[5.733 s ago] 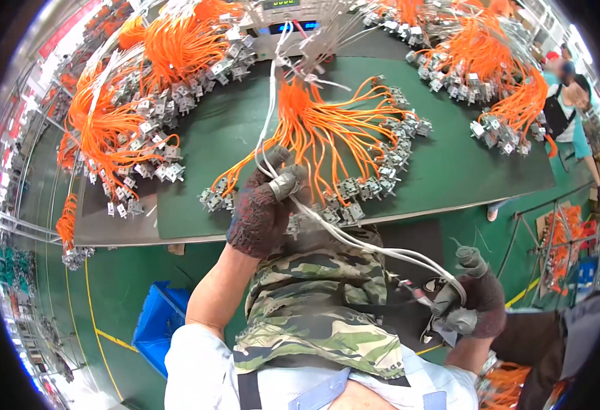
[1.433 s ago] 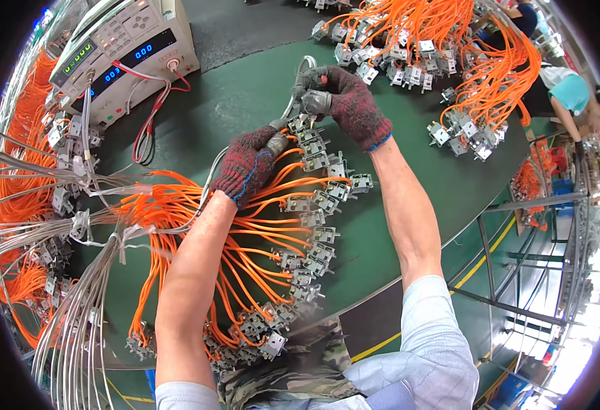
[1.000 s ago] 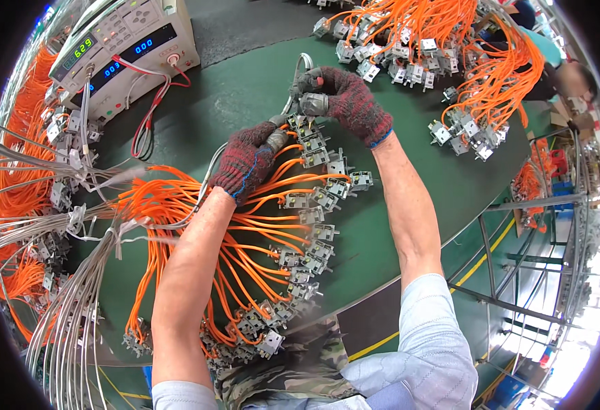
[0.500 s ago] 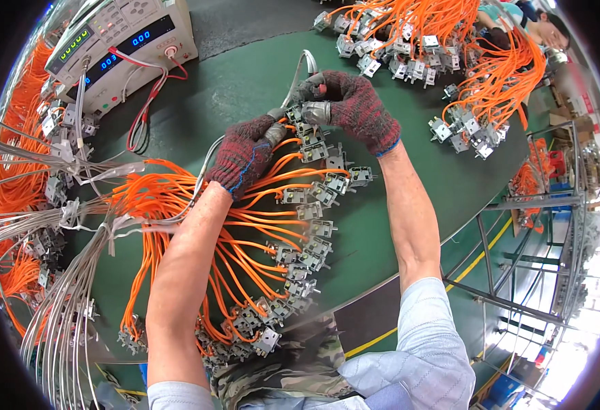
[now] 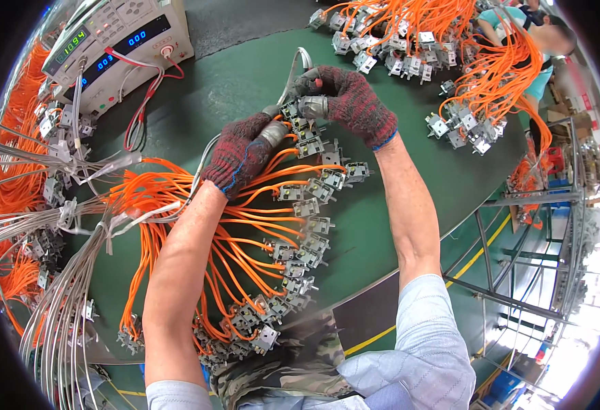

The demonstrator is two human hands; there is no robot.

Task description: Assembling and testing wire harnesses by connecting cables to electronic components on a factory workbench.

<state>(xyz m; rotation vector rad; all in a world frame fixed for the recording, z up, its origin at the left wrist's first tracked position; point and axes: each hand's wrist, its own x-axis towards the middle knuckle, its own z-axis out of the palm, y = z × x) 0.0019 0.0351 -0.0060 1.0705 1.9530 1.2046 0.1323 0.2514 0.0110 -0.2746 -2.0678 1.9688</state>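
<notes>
Nearest, at the lower edge, a camouflage garment (image 5: pixel 289 365) meets the front of the green table (image 5: pixel 361 239). On the table lies a fan of orange cables (image 5: pixel 248 222), each branch ending in a grey metal connector; the row of connectors (image 5: pixel 318 190) curves from beside the garment away to the hands. The left hand (image 5: pixel 238 152), in a dark red and grey knitted glove with grey-covered fingertips, lies over the far side of the fan, fingers close together, tips just beside the farthest connectors; whether it grips anything cannot be told. The right hand (image 5: pixel 348 102), gloved alike, is bent in from the right above those same connectors, thumb and fingers pinching a white lead (image 5: pixel 304 57) that loops up beyond the fingertips; the exact contact point is hidden. Farther off to the left, a bench instrument (image 5: pixel 118 51) bears displays with legible lit digits, green on the upper one and blue on the lower; the markings around its keys are too small to read. Red and white wires (image 5: pixel 153 96) hang from its front. At the far right lie more orange cable bundles (image 5: pixel 416 34), with a co-worker (image 5: pixel 508 20) in teal beyond.
</notes>
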